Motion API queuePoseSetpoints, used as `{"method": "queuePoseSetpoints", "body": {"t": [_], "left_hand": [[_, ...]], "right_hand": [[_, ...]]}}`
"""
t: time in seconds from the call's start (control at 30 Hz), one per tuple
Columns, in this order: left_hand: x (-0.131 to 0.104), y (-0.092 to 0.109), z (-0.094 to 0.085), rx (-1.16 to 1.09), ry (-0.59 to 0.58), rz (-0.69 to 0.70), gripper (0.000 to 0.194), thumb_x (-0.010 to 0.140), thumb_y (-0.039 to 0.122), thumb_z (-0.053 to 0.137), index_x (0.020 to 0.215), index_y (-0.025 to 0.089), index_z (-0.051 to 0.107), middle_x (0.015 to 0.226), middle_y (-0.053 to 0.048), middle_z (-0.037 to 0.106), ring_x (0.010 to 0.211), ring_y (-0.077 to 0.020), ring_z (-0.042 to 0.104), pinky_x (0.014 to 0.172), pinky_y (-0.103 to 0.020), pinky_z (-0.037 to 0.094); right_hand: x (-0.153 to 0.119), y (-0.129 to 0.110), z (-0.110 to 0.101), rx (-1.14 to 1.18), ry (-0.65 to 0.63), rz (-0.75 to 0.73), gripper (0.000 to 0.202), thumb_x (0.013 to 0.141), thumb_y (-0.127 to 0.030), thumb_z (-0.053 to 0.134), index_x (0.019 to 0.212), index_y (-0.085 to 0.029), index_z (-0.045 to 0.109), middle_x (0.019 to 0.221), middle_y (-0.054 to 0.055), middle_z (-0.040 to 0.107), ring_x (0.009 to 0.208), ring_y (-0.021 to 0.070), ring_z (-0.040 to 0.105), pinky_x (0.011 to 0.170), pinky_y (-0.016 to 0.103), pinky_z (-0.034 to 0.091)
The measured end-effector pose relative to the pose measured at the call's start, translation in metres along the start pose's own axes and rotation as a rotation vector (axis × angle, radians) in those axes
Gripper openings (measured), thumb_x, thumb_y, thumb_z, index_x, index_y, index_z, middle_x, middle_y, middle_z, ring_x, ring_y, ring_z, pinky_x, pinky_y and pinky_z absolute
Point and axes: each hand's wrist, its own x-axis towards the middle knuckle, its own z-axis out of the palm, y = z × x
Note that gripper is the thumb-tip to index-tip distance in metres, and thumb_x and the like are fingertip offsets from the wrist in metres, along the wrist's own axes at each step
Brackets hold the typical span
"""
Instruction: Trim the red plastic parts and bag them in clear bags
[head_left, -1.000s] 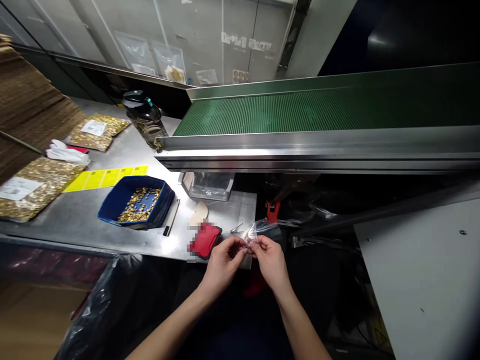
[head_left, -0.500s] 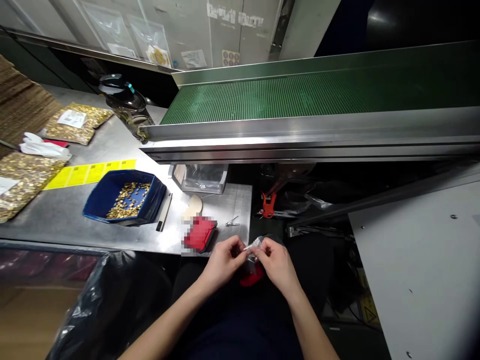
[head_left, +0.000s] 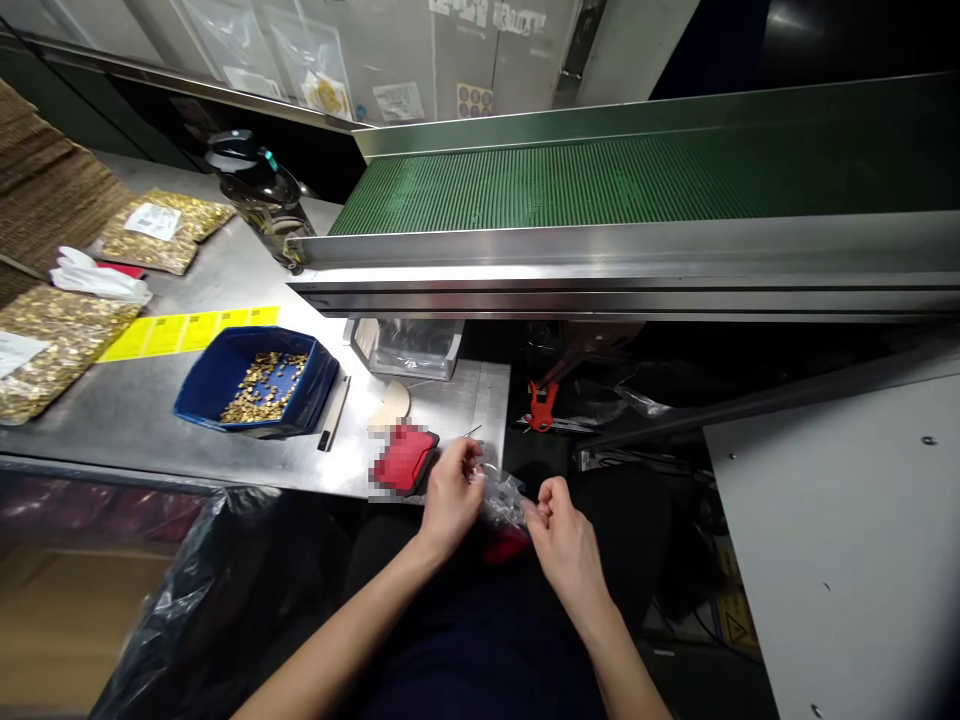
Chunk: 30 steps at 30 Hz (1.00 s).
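My left hand (head_left: 454, 500) is closed, its fingers pinching the upper left edge of a clear plastic bag (head_left: 501, 497) over my lap. On the bag's right side, my right hand (head_left: 566, 540) pinches the film between thumb and fingers. A red item (head_left: 506, 546) shows at the lower end of the bag; its kind cannot be made out. Beside my left hand, at the table edge, lies a red pouch-like piece with dark edging (head_left: 405, 460), partly pixelated. A thin metal tool (head_left: 473, 431) lies just behind my left fingers, mostly hidden.
A blue bin (head_left: 259, 415) with small gold pieces stands on the metal table (head_left: 135, 430), a cutter (head_left: 334, 413) beside it. Behind are a clear tray (head_left: 409, 362), a bottle (head_left: 259, 195) and a green conveyor (head_left: 525, 190). Filled gold bags (head_left: 60, 340) lie left.
My hands have moved apart, the left one slightly up and the right one slightly right. The plastic bag between them is spread wider. The whole view has shifted a little.
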Motion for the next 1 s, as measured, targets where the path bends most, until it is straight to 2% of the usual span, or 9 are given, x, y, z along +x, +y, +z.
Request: {"method": "queuePoseSetpoints", "body": {"t": [0.2, 0.3, 0.37, 0.47, 0.57, 0.73, 0.83, 0.9, 1.0], "left_hand": [[-0.012, 0.008, 0.003, -0.161, 0.033, -0.072, 0.014, 0.083, 0.027, 0.065, 0.095, 0.024, 0.057, 0.096, -0.003, 0.057, 0.088, -0.0211, 0.057, 0.083, -0.032, 0.048], [-0.019, 0.006, 0.01, -0.312, -0.053, -0.208, 0.025, 0.081, 0.036, 0.068, 0.094, 0.024, 0.05, 0.081, 0.002, 0.052, 0.065, -0.0153, 0.053, 0.062, -0.028, 0.049], [-0.021, 0.003, 0.012, -0.387, -0.1, -0.289, 0.03, 0.08, 0.038, 0.067, 0.096, 0.025, 0.046, 0.073, 0.006, 0.046, 0.051, -0.011, 0.043, 0.05, -0.024, 0.042], [-0.022, -0.003, 0.008, -0.419, -0.138, -0.335, 0.031, 0.08, 0.033, 0.066, 0.101, 0.025, 0.045, 0.07, 0.009, 0.04, 0.047, -0.0085, 0.03, 0.045, -0.021, 0.031], [-0.028, -0.007, 0.0, -0.36, -0.186, -0.307, 0.029, 0.073, 0.02, 0.072, 0.094, 0.023, 0.052, 0.072, 0.008, 0.045, 0.058, -0.01, 0.04, 0.054, -0.02, 0.036], [-0.055, -0.01, -0.029, -0.229, -0.257, -0.278, 0.018, 0.076, 0.017, 0.075, 0.078, 0.019, 0.057, 0.068, 0.006, 0.047, 0.064, -0.0122, 0.04, 0.059, -0.022, 0.032], [-0.081, -0.019, -0.06, -0.246, -0.215, -0.348, 0.03, 0.083, 0.04, 0.077, 0.078, 0.018, 0.057, 0.068, 0.005, 0.048, 0.062, -0.0114, 0.039, 0.056, -0.022, 0.031], [-0.099, -0.028, -0.083, -0.293, -0.106, -0.461, 0.043, 0.083, 0.056, 0.076, 0.078, 0.019, 0.055, 0.062, 0.007, 0.044, 0.054, -0.0093, 0.035, 0.05, -0.02, 0.027], [-0.118, -0.038, -0.111, -0.408, 0.098, -0.619, 0.049, 0.077, 0.062, 0.081, 0.078, 0.02, 0.055, 0.053, 0.01, 0.04, 0.045, -0.0071, 0.032, 0.043, -0.018, 0.028]], "right_hand": [[-0.004, -0.007, 0.001, -0.326, 0.114, -0.096, 0.024, 0.092, -0.015, 0.049, 0.113, -0.026, 0.049, 0.109, 0.008, 0.069, 0.09, 0.0274, 0.071, 0.063, 0.032, 0.038], [-0.003, -0.007, 0.007, -0.275, 0.015, -0.003, 0.003, 0.099, -0.029, 0.051, 0.097, -0.027, 0.049, 0.084, 0.001, 0.071, 0.073, 0.0248, 0.071, 0.057, 0.03, 0.031], [-0.006, -0.002, 0.01, -0.323, -0.059, 0.051, 0.015, 0.1, -0.031, 0.051, 0.086, -0.027, 0.047, 0.069, -0.002, 0.067, 0.063, 0.0238, 0.068, 0.055, 0.03, 0.025], [-0.013, 0.001, 0.013, -0.368, -0.053, 0.009, 0.008, 0.095, -0.023, 0.055, 0.093, -0.027, 0.048, 0.084, 0.002, 0.071, 0.07, 0.024, 0.068, 0.055, 0.03, 0.022], [-0.013, -0.006, 0.013, -0.286, 0.033, -0.043, 0.009, 0.095, -0.027, 0.056, 0.089, -0.027, 0.049, 0.086, 0.003, 0.068, 0.072, 0.0235, 0.064, 0.057, 0.03, 0.024], [0.008, -0.028, 0.005, -0.04, 0.012, 0.037, 0.041, 0.097, -0.039, 0.054, 0.061, -0.024, 0.041, 0.055, -0.003, 0.049, 0.054, 0.0177, 0.047, 0.055, 0.029, 0.025], [0.017, -0.039, -0.002, 0.174, -0.371, -0.149, 0.013, 0.084, -0.034, 0.074, 0.083, -0.026, 0.065, 0.073, -0.004, 0.067, 0.063, 0.0162, 0.059, 0.057, 0.024, 0.039], [0.021, -0.048, -0.001, 0.306, -0.561, -0.242, 0.023, 0.082, -0.035, 0.077, 0.102, -0.028, 0.068, 0.09, -0.003, 0.073, 0.074, 0.0171, 0.065, 0.063, 0.024, 0.047], [0.038, -0.073, 0.017, 0.209, -0.362, -0.275, 0.019, 0.094, -0.037, 0.064, 0.109, -0.026, 0.067, 0.106, 0.003, 0.072, 0.09, 0.0214, 0.067, 0.08, 0.032, 0.051]]}}
